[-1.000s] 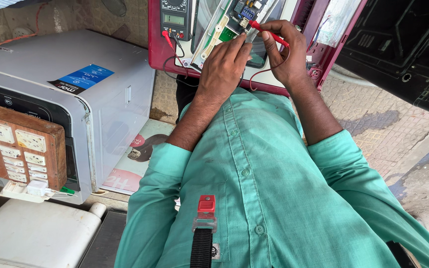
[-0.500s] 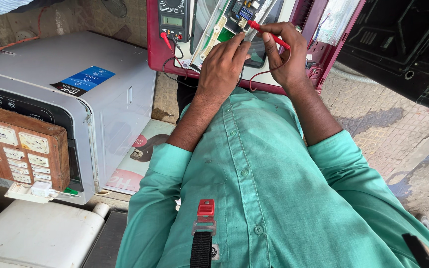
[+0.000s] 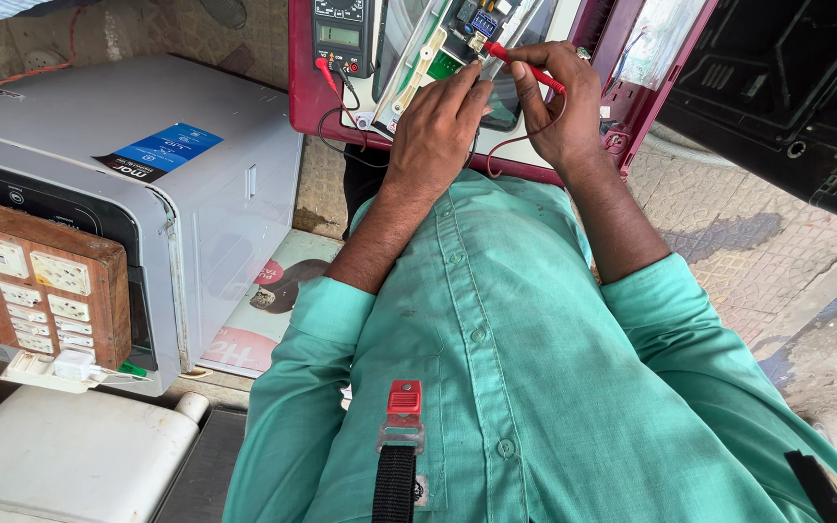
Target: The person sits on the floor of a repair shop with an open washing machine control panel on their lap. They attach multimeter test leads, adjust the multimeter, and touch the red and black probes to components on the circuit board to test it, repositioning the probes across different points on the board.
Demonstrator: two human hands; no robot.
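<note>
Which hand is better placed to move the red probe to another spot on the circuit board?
Right. The right hand already pinches the red probe, tip at the circuit board. The left hand rests on the board, seemingly steadying it.

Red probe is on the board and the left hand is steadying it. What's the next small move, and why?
Probably hold both hands still and glance at the multimeter. The right hand pinches the red probe with its tip at the circuit board, the left hand braces the board, and the meter's leads are plugged in.
</note>
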